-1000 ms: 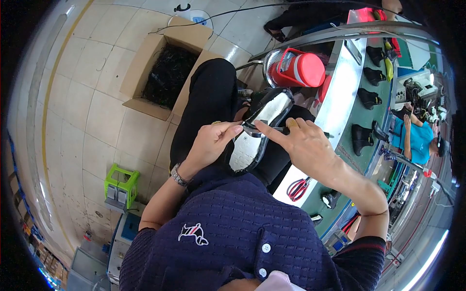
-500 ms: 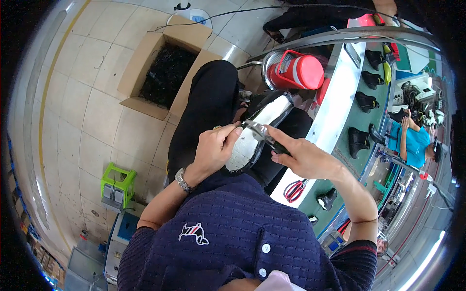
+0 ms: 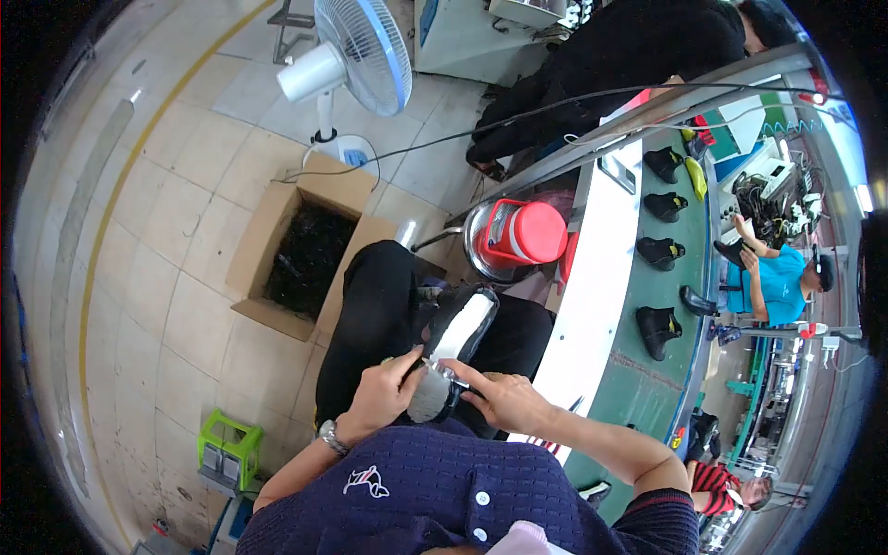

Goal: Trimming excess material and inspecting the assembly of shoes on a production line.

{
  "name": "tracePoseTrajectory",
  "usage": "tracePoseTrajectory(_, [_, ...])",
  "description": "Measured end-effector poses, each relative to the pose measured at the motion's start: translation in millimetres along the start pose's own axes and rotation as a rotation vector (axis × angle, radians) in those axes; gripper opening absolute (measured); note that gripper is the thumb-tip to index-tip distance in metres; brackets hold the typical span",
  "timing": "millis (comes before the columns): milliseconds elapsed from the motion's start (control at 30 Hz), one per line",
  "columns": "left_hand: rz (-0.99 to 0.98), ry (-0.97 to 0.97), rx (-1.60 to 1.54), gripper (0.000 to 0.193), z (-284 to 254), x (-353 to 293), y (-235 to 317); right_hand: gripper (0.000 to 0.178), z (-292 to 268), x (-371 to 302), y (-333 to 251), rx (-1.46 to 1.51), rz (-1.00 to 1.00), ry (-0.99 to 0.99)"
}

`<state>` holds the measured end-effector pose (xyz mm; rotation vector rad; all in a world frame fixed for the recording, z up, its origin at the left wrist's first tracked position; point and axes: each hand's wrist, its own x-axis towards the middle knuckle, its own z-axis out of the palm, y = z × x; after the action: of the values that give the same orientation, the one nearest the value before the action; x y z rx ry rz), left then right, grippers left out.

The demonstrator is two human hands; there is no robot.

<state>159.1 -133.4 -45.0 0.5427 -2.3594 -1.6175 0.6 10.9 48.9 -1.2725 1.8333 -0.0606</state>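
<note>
A black shoe [image 3: 465,329] lies sole up across my lap, its pale underside showing white at the far end and grey at the near end. My left hand [image 3: 381,396] is closed at the shoe's left edge, its index finger and thumb close to a silver-headed hand tool [image 3: 442,371]. In my right hand [image 3: 507,402] is that tool, its head resting over the middle of the sole. My fingers cover most of its handle, and its exact kind is hard to make out.
An open cardboard box [image 3: 248,277] of black scraps stands left of my knees. A red cooler jug [image 3: 539,233] sits on a metal stool ahead. On my right runs a green conveyor belt [image 3: 610,388] with several black boots. A fan [image 3: 365,55], a green stool [image 3: 229,450] and co-workers are around.
The view has tilted up, so the fan shows and my hands sit lower in the picture. The tool has shifted toward the near part of the sole.
</note>
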Motion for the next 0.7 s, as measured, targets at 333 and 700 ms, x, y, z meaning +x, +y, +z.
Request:
tracePoseTrajectory(333, [-0.679, -0.455, -1.365, 0.071, 27, 41, -19, 0.064, 51, -13, 12, 0.131, -0.007, 0.232])
tracePoseTrajectory(700, [-0.439, -0.445, -0.881, 0.084, 27, 44, -24, 0.067, -59, -30, -24, -0.032, -0.226, 0.469])
